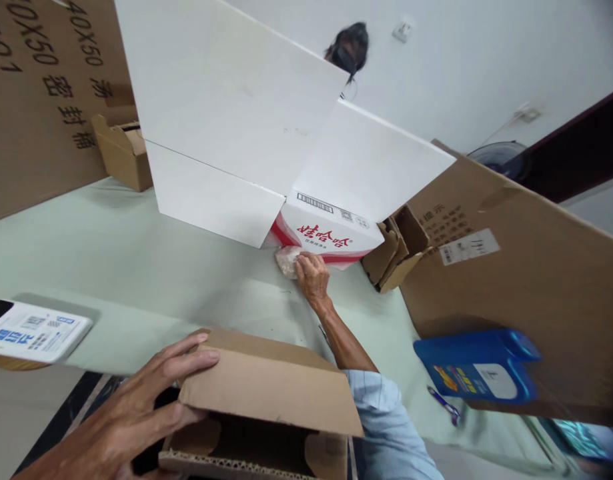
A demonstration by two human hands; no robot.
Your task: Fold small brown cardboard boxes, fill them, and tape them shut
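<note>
Ahead, the right grip [313,277] holds a lumpy bundle [287,263].

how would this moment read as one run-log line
left hand: holding partly open cardboard box; right hand: fingers on pale packet; by packet: red-and-white carton; right side: blue container

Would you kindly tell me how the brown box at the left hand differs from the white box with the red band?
The brown box shows plain faces, while the white box carries red lettering and a barcode.
The brown box is nearer the person, while the white box sits farther across the cloth.
The left hand touches the brown box but not the white box.
Both have flat sides.
</note>
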